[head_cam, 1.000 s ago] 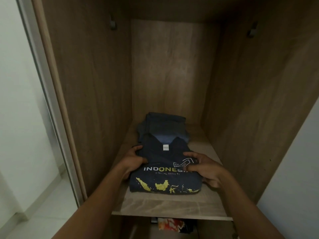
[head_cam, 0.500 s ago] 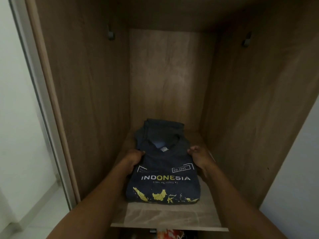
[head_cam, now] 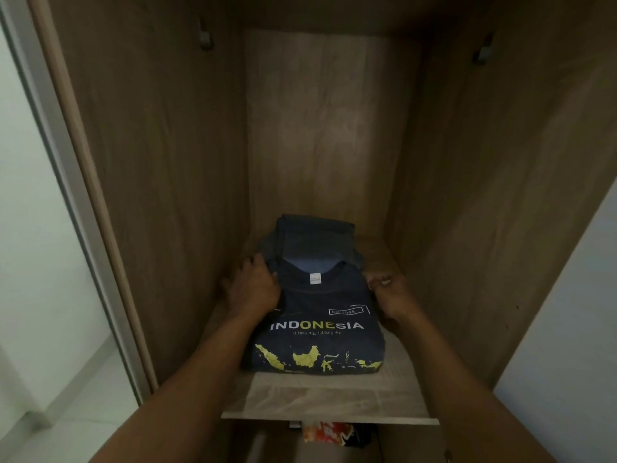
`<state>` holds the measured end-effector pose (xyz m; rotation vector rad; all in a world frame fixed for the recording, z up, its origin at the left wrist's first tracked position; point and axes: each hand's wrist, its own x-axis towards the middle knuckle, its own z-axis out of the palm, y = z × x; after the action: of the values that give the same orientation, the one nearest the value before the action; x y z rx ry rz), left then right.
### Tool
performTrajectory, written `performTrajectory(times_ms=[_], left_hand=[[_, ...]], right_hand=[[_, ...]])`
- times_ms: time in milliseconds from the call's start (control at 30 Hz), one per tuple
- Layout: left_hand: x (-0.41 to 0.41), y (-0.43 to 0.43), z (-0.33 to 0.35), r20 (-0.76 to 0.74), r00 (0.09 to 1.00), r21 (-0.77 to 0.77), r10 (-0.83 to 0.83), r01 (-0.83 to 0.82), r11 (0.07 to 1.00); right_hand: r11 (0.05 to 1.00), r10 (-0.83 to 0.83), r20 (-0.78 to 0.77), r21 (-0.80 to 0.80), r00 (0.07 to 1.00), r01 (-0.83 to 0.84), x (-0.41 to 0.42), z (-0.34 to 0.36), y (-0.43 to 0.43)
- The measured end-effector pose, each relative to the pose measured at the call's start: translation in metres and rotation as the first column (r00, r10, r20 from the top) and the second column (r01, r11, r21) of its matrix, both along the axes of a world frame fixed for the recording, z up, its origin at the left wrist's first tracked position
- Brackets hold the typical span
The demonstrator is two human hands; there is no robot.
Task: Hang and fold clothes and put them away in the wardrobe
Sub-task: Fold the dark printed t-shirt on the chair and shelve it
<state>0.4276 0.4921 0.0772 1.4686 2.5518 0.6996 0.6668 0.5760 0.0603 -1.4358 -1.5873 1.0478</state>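
The folded navy Indonesia T-shirt (head_cam: pixel 320 329) lies on the wardrobe shelf (head_cam: pixel 334 399), overlapping a folded dark garment (head_cam: pixel 314 235) at its 12 o'clock, with the left hand (head_cam: pixel 253 289) pressing flat on its 10 o'clock corner and the right hand (head_cam: pixel 390 294) curled at its 2 o'clock edge, grip unclear.

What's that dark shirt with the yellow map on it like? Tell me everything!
The T-shirt is dark navy cloth, folded flat, front up, with white-and-yellow INDONESIA lettering, a yellow island map and a white neck label. It lies on the wooden shelf, collar end over another folded dark garment. The left hand rests on its upper left corner; the right hand, fingers curled, touches its right edge.
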Motion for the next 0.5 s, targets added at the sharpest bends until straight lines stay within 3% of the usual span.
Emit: performTrajectory(times_ms=[100,200,300,400,500], left_hand=[[0.025,-0.024,-0.011,-0.138,0.963,0.066,-0.230,0.241,0.968],[0.045,-0.039,-0.028,-0.064,0.910,-0.093,-0.410,0.404,0.910],[0.048,-0.038,-0.032,-0.019,0.909,-0.204,-0.417,0.405,0.891],[0.047,-0.037,-0.031,-0.011,0.907,-0.250,-0.421,0.405,0.879],[0.047,-0.036,-0.032,-0.021,0.905,-0.293,-0.426,0.402,0.868]], right_hand=[[0.990,0.094,0.044,-0.110,0.995,-0.088,0.014,0.003,-0.039],[0.978,0.180,-0.128,-0.081,0.975,-0.191,0.015,-0.001,-0.070],[0.962,0.274,-0.277,0.055,0.921,-0.269,0.018,-0.010,-0.078],[0.935,0.355,-0.280,0.099,0.892,-0.341,0.024,-0.020,-0.081],[0.958,0.283,-0.266,0.114,0.921,-0.262,0.027,-0.028,-0.078]])
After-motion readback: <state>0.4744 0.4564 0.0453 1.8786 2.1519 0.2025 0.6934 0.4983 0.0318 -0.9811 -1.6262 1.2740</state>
